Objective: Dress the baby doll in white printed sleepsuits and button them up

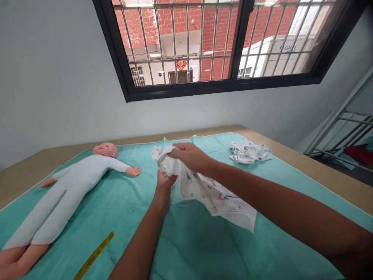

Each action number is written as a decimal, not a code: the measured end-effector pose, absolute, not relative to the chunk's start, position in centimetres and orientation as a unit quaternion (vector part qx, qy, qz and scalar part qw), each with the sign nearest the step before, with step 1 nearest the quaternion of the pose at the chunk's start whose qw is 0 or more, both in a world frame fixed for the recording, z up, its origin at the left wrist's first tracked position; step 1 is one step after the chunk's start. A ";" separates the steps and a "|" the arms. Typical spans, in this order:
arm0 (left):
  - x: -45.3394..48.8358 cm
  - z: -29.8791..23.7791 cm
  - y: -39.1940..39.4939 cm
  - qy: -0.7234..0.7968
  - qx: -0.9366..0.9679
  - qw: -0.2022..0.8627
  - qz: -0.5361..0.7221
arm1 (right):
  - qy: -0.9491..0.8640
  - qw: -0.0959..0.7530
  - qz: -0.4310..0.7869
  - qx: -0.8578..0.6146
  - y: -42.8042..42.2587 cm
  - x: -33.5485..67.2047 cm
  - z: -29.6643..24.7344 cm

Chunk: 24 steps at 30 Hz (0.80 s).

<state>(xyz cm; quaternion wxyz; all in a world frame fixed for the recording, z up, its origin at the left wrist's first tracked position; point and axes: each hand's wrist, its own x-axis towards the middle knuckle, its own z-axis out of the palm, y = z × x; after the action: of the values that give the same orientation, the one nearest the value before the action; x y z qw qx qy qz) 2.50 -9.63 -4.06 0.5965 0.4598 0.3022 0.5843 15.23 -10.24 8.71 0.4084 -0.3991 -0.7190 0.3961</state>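
The fingers of the right hand (pixel 190 155) are closed from above on the bunched end of a white garment (pixel 195 188) printed with small coloured figures. The left hand (pixel 164 190) grips the same bunch from below, its thumb against the fabric; its other fingers are mostly hidden, so how tightly they curl cannot be told. The garment is held above the middle of a turquoise sheet (pixel 215 249), its loose end hanging down to the right beneath the right forearm, which covers part of it.

To the left, a doll (pixel 84 169) in a white suit lies on its back, one arm stretched out towards the person's hands but apart from them. A yellow strip (pixel 93 256) lies near its legs. Beyond the right forearm, a second printed cloth (pixel 248 151) sits crumpled near the sheet's edge. The tan surface (pixel 17 179) shows around the sheet, and behind it rises a pale wall (pixel 67 85) with a barred window (pixel 186 87).
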 end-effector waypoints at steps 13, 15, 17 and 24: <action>1.7 -2.7 -11.1 0.270 0.463 0.657 0.530 | -0.601 0.598 0.430 -0.312 -11.6 20.8 18.4; 1.7 -1.8 -11.6 0.261 0.457 0.662 0.534 | -0.609 0.607 0.383 -0.336 -12.2 22.1 18.8; 1.9 -1.2 -12.2 0.264 0.466 0.656 0.533 | -0.614 0.620 0.333 -0.357 -12.7 23.5 19.3; 1.5 0.6 -14.9 0.266 0.462 0.684 0.498 | -0.629 0.626 0.110 -0.448 -14.7 28.6 20.6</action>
<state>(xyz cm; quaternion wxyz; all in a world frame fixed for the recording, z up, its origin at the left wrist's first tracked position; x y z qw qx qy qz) 1.50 -14.94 0.62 0.6842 0.4620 0.2662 0.4975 28.64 -14.75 20.56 0.6261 -0.4475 -0.6290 0.1096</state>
